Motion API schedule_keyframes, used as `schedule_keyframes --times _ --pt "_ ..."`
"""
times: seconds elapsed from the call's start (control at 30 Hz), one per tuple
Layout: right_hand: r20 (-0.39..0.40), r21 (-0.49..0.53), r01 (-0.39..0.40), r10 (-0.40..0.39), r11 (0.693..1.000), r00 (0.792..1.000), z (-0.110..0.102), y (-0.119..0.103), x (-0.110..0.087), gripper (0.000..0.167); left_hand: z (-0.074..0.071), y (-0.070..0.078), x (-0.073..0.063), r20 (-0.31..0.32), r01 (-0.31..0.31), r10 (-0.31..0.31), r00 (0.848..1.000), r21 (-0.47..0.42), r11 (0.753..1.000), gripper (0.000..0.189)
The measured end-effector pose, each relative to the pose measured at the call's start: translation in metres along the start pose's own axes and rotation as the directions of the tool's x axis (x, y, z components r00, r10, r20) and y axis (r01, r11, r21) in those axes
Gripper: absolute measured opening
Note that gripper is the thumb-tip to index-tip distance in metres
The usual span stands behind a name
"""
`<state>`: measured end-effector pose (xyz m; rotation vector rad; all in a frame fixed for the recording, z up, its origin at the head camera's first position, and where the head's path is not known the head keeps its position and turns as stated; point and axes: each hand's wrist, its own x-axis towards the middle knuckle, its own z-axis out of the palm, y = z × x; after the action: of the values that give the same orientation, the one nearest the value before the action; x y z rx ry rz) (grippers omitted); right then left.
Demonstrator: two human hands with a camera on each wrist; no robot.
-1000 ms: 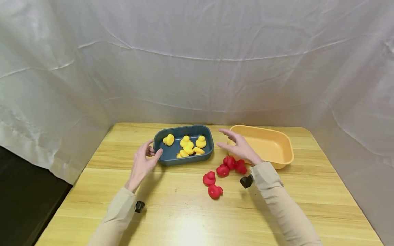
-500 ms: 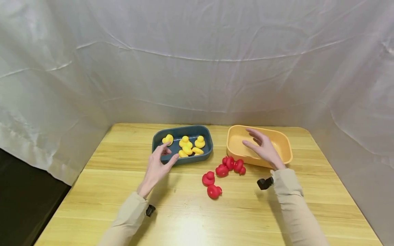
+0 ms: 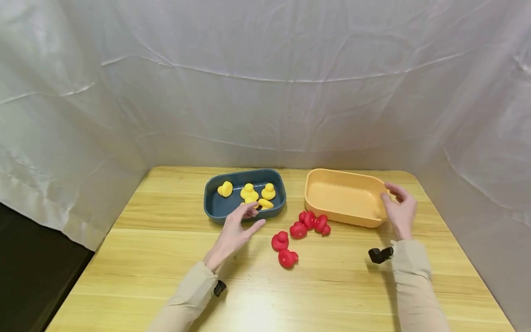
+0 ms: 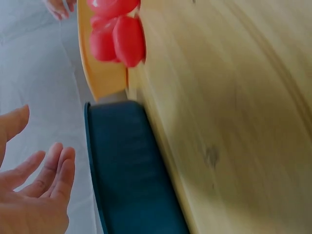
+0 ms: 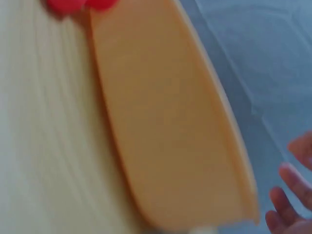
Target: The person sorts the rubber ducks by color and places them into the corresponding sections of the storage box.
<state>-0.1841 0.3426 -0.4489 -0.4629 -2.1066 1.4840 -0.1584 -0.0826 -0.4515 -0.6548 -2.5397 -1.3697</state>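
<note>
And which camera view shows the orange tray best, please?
The head view: it shows the orange tray from above, with its inside and nearly all its rim. The right wrist view shows its outer side, large but blurred and cut off at the top. The left wrist view shows only part, partly behind red ducks.

Left hand [image 4: 36, 207]: fingers extended — near the blue tray [image 4: 129, 165]
Blue tray: on the wooden desk [image 4: 239, 112]
Red toys [image 4: 127, 41]: bunched before the orange tray [image 4: 105, 80]
Right hand [image 4: 59, 7]: upper left — partly cropped
</note>
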Motion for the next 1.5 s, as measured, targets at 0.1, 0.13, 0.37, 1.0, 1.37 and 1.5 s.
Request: schedule_keyframes --times 0.1,0.13,0.37,1.0,1.37,1.5 --pt "-0.072 -0.069 -0.092 0.087 0.993 0.994 -0.011 0.011 0.003 0.036 0.007 0.001 0.0 0.078 0.002 0.001 0.997 -0.04 0.999 0.052" --pt "-0.066 -0.1 -0.118 0.112 0.988 0.992 -0.015 0.015 0.004 0.038 0.008 0.001 0.0 0.104 0.008 -0.003 0.995 -0.047 0.999 0.053" --pt "0.166 -0.129 -0.185 0.206 0.974 0.964 -0.034 0.03 0.008 0.055 0.02 0.001 0.003 0.261 0.078 -0.05 0.964 -0.095 0.992 0.054" --pt "0.691 0.396 -0.481 0.091 0.782 0.717 -0.052 0.052 0.032 0.034 0.034 -0.011 0.017 0.517 0.109 -0.049 0.855 -0.087 0.99 0.049" --pt "0.762 0.286 -0.509 0.13 0.812 0.635 -0.056 0.049 0.047 0.034 0.037 -0.011 0.019 0.532 0.062 -0.03 0.846 -0.042 0.997 0.041" --pt "0.774 0.27 -0.518 0.137 0.812 0.618 -0.057 0.048 0.049 0.034 0.038 -0.009 0.02 0.543 0.055 -0.021 0.84 -0.047 0.997 0.039"
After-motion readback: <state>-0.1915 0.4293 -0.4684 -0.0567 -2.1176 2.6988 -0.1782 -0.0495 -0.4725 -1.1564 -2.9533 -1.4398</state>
